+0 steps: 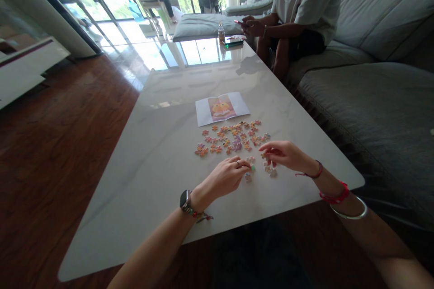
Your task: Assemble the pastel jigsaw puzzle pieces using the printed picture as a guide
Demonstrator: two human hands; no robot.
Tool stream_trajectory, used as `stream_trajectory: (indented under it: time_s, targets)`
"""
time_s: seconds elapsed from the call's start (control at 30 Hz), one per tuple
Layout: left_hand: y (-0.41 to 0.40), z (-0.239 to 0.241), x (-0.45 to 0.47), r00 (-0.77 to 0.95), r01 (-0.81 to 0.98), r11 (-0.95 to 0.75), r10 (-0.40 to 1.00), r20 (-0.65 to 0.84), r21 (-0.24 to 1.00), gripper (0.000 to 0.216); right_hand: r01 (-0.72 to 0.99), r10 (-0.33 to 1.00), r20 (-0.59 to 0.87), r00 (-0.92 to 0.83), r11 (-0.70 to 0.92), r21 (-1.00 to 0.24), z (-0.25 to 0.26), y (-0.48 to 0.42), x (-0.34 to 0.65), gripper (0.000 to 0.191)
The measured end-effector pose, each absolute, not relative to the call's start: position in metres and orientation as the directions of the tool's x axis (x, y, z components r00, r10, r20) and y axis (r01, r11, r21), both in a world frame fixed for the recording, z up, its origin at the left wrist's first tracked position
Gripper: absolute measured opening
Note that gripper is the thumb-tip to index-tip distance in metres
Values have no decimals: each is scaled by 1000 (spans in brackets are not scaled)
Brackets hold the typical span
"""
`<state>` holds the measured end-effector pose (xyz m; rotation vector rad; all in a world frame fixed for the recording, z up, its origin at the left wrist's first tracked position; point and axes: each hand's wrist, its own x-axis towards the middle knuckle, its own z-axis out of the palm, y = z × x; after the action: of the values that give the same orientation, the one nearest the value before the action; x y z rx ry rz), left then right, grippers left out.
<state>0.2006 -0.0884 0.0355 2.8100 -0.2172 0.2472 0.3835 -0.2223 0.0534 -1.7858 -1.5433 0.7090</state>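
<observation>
Several small colourful puzzle pieces (233, 137) lie scattered on the white marble table (162, 162), below a folded reference sheet (222, 108) showing a yellow figure. My left hand (227, 176), with a ring and a wrist watch, rests on the table with fingers curled, its fingertips pinched at a small greenish piece (252, 168). My right hand (285, 153) hovers just right of it, fingers bent down onto a little cluster of pale pieces (270, 169). What the right fingertips grip is too small to name.
Another person sits on the grey sofa (379, 99) at the table's far right end, holding a phone (239, 22). A small bottle (221, 32) and a green device (233, 43) stand at the far edge. Dark wooden floor (68, 122) lies to the left.
</observation>
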Motion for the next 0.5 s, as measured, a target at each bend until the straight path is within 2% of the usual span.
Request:
stream_trajectory:
  time_s: [0.03,0.1,0.27,0.4,0.5]
  targets:
    - [-88,35,201,973,-177,-941,-123,194,290,29,550,987,-12,162,-100,-829,53,-226,380,24]
    - [-88,34,201,973,-175,-942,-122,196,285,29,491,984,-33,176,-117,-863,51,-235,377,25]
    - [-89,34,201,972,-177,-945,-125,198,275,27,599,952,-46,302,-228,-767,49,-249,388,24]
    - [-89,34,201,972,-176,-947,-124,198,268,27,594,964,-106,244,-235,-769,52,-249,390,18]
    - [-89,34,201,973,-173,-951,-125,193,257,27,605,962,-90,257,-233,-762,51,-246,386,17]
